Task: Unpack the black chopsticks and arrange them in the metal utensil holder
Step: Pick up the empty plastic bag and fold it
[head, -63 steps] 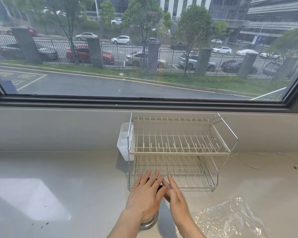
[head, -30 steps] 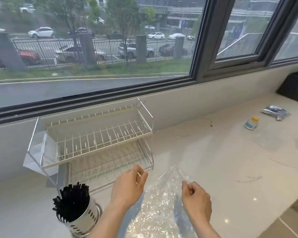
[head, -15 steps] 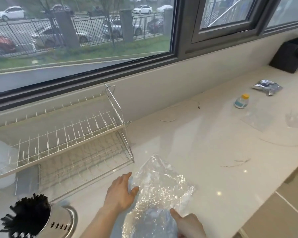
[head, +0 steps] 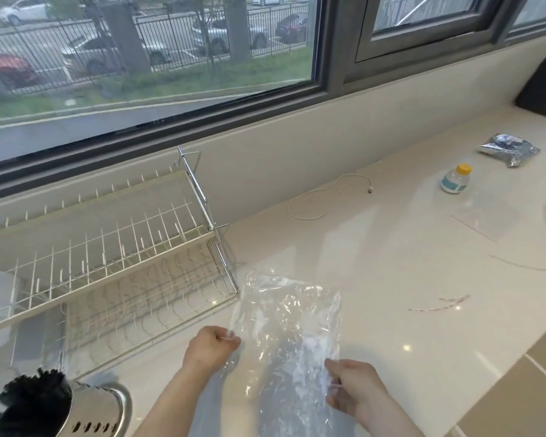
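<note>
Standing bundled in the metal utensil holder (head: 89, 414) at the countertop's (head: 391, 263) near-left corner, the black chopsticks (head: 29, 402) lie well left of both hands. The left hand (head: 210, 346) and right hand (head: 353, 389) each pinch an edge of the clear plastic bag (head: 287, 335).

Left hand (head: 210, 345) and right hand (head: 352, 391) low, each grip pinched closed

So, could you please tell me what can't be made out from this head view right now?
- Metal utensil holder: its base is cut off by the bottom edge.
- Black chopsticks: blurred, so no count is possible.
- Small yellow-capped bottle: label too small to read.
- Clear plastic bag, pinched by the left hand and right hand: glare hides whether anything remains inside.
- Black object: cut off by the right edge.
</note>
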Motion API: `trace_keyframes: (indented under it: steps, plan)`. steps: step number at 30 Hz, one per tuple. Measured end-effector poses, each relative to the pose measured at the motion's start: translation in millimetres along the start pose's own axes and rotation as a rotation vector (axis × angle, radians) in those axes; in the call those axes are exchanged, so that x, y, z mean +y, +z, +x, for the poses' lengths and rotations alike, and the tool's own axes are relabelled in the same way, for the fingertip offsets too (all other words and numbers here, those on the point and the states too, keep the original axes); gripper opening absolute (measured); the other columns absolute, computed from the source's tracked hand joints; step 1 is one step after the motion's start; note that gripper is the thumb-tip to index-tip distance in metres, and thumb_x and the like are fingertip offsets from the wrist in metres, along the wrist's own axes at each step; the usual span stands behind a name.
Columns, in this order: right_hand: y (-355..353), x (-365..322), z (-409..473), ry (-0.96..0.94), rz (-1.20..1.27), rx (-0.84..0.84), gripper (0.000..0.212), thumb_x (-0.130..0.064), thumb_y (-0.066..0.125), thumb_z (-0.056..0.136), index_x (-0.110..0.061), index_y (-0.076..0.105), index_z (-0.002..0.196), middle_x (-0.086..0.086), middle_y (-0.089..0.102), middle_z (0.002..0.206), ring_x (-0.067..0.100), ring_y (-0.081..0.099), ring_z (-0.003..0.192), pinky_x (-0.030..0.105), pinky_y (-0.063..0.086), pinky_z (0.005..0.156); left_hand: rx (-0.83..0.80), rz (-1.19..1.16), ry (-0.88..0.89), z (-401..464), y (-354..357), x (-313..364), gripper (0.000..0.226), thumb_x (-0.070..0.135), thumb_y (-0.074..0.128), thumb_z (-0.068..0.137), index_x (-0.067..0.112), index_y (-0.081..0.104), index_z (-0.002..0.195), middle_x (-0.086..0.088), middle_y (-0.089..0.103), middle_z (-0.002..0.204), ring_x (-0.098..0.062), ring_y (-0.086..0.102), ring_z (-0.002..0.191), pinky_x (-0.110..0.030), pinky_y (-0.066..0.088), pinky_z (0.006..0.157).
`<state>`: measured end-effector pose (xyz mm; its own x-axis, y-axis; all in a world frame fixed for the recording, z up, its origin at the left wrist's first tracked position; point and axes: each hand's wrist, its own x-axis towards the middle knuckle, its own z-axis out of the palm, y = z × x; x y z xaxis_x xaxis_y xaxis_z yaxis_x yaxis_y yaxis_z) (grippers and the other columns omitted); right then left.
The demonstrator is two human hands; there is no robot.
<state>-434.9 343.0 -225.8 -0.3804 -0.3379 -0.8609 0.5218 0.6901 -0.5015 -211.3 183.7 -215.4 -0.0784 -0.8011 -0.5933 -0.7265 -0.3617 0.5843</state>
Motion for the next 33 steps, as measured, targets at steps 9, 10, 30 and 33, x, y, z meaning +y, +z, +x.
trace_keyframes:
  steps: [9, 10, 30, 33]
  plan:
    - [-34, -110, -45, -0.346, 0.161, -0.100, 0.013, -0.016, 0.071, 0.092, -0.004, 0.069, 0.095, 0.012, 0.075, 0.075, 0.032, 0.071, 0.073, 0.040, 0.061, 0.070, -0.049, -0.136, 0.327, -47, -65, 95, 0.025, 0.035, 0.072, 0.092, 0.012, 0.074, 0.082, 0.008, 0.073, 0.071, -0.003, 0.041, 0.041, -0.019, 0.031, 0.043]
    - [-33, -122, -54, -0.398, 0.183, -0.119, 0.014, -0.017, 0.071, 0.092, -0.004, 0.070, 0.097, 0.013, 0.075, 0.078, 0.032, 0.072, 0.075, 0.040, 0.062, 0.072, -0.026, -0.161, 0.362, -56, -76, 106, 0.023, 0.036, 0.071, 0.093, 0.015, 0.075, 0.085, 0.007, 0.078, 0.077, -0.004, 0.036, 0.037, -0.018, 0.027, 0.039]
    - [106, -154, -267, -1.084, 0.294, -0.488, 0.039, -0.060, 0.076, 0.068, -0.022, 0.082, 0.077, -0.010, 0.074, 0.082, 0.011, 0.065, 0.099, 0.035, 0.042, 0.111, 0.354, -0.526, 0.763, -221, -277, 75, 0.039, 0.067, 0.072, 0.069, 0.028, 0.070, 0.076, 0.021, 0.072, 0.078, -0.008, 0.065, 0.085, -0.027, 0.041, 0.071]
    - [122, -145, -277, -1.080, 0.309, -0.486, 0.042, -0.054, 0.079, 0.066, -0.015, 0.080, 0.080, -0.001, 0.078, 0.096, 0.016, 0.067, 0.106, 0.040, 0.040, 0.115, 0.403, -0.584, 0.780, -229, -292, 54, 0.033, 0.059, 0.076, 0.074, 0.028, 0.067, 0.065, 0.026, 0.072, 0.076, 0.002, 0.065, 0.076, -0.031, 0.044, 0.077]
